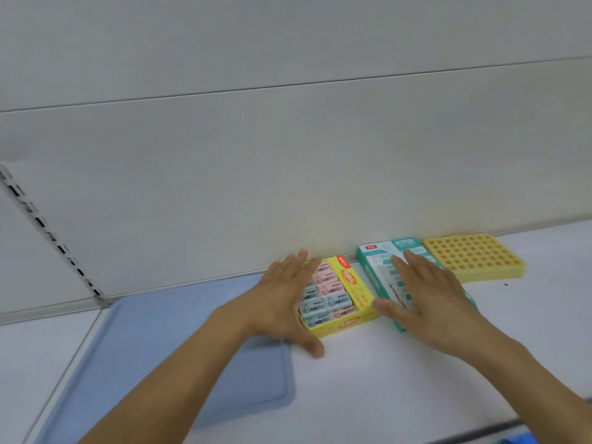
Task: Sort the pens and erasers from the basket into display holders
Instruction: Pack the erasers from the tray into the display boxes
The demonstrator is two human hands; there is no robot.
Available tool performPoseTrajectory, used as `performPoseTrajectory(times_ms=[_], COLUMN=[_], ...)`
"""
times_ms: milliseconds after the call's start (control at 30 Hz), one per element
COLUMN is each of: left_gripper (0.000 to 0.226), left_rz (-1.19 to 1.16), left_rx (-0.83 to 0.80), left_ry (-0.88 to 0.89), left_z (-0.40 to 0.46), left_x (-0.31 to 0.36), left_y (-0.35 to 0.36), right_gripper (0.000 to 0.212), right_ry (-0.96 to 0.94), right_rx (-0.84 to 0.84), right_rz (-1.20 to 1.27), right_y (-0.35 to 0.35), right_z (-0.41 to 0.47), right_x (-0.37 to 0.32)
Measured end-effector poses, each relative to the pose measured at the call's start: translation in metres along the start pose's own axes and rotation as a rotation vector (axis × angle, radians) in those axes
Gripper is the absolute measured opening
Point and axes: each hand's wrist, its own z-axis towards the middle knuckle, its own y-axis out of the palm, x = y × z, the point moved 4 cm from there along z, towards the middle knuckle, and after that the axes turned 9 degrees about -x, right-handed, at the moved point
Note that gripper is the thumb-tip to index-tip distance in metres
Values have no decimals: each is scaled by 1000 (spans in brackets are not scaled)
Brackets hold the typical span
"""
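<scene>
Hands both flat, fingers straight, nothing gripped. Left hand (282,296) lies against the left side of the yellow cardboard display box (347,291) of erasers, fingers pointing toward the back wall, thumb stretched out along the shelf in front of the box's near left corner. Pink and pale blue wrapped erasers (330,296) sit packed in rows inside that box, just right of the left palm; fingers cover part of the left column. Right hand (429,293) rests palm down on top of the teal and white cardboard display box (373,267), covering most of its contents, thumb reaching left to the gap between the two boxes, near the yellow box's front right corner. Contents under the right hand are blurred, can't tell exactly what they are. Both boxes stand side by side against the white back wall (288,155), touching or almost. Yellow plastic grid holder with square holes (474,256) sits just right of the teal box, behind the right hand's fingers. Pale blue flat plastic tray (144,347) lies on the white shelf (400,379) under the left forearm.
</scene>
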Motion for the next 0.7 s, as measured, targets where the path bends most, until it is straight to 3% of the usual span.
performPoseTrajectory(times_ms=[133,233,300,367,567,700], left_gripper=[129,125,134,138,116,98], left_rz=[45,72,25,26,125,-64], left_rx=[80,257,275,270,321,315], left_ry=[-67,-276,-452,-514,-362,-207], left_z=[2,-9,-13,-13,-2,29], left_x=[6,26,40,47,41,40], left_y=[-3,13,21,22,21,27], right_gripper=[114,108,110,113,113,106], right_ry=[138,184,209,219,202,161], right_rx=[-29,12,20,-1,3,79], right_rz=[0,1,32,59,118,103], right_y=[7,9,9,10,6,8], right_z=[-7,-10,-11,-13,-15,-14], right_x=[14,15,17,19,26,24])
